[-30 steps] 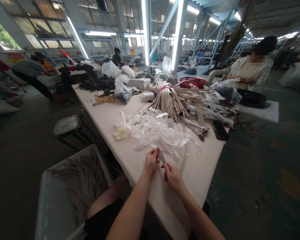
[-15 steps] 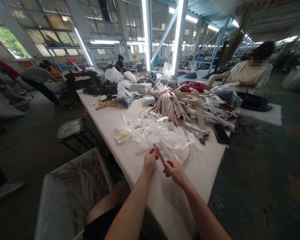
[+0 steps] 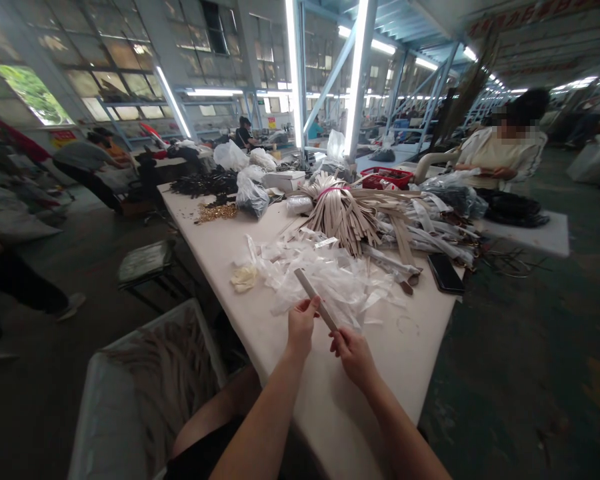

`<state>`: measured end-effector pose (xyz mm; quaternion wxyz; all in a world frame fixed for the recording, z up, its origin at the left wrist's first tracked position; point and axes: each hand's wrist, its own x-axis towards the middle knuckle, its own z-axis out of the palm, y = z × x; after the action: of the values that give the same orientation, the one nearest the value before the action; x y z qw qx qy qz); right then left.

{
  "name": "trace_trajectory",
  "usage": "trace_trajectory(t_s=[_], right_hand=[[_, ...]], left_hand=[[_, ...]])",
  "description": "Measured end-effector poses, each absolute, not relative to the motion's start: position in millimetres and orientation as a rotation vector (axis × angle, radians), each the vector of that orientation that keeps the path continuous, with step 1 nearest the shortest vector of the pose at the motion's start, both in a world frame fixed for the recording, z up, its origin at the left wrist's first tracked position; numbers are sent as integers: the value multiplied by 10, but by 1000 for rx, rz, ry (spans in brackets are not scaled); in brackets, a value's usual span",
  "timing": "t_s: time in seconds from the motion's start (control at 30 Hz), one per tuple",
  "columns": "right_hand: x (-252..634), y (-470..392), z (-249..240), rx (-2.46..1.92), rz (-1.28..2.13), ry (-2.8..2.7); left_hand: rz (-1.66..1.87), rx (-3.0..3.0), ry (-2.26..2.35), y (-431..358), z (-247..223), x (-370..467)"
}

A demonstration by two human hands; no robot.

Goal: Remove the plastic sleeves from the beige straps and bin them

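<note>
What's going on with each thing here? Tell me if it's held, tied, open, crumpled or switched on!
Left hand: closed on the strip.
Right hand: pinching the strip's near end.
Strip: held in both hands, far end sticking out.
Bundle: tied with a pink band.
Plastic wrappers: crumpled in a heap.
Bin: open, with strips inside.
Phone: lying flat, dark.
Light tubes: lit.

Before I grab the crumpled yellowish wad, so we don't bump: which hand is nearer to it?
Left. The left hand is right of and below the wad in the picture; the right hand is farther right and lower.
</note>
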<state>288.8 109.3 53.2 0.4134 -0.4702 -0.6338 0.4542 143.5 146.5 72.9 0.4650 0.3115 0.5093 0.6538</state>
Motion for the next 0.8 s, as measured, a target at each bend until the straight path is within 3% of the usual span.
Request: trace_trajectory(t_s=[0.2,0.37,0.53,0.8], right_hand=[[2873,1149,551,-1143,1142,-1615],[2919,1161,498,-1183,1007,-1696],[2890,1214,450,-1181,1022,-1705],[2966,1161,396,-1151,714,-1811]], left_hand=[[1413,830,1248,1364,576,1538],[1563,770,1297,1400,623,1490],[1455,767,1244,1295,587,1646],[1653,805,1346,1280,711,1569]])
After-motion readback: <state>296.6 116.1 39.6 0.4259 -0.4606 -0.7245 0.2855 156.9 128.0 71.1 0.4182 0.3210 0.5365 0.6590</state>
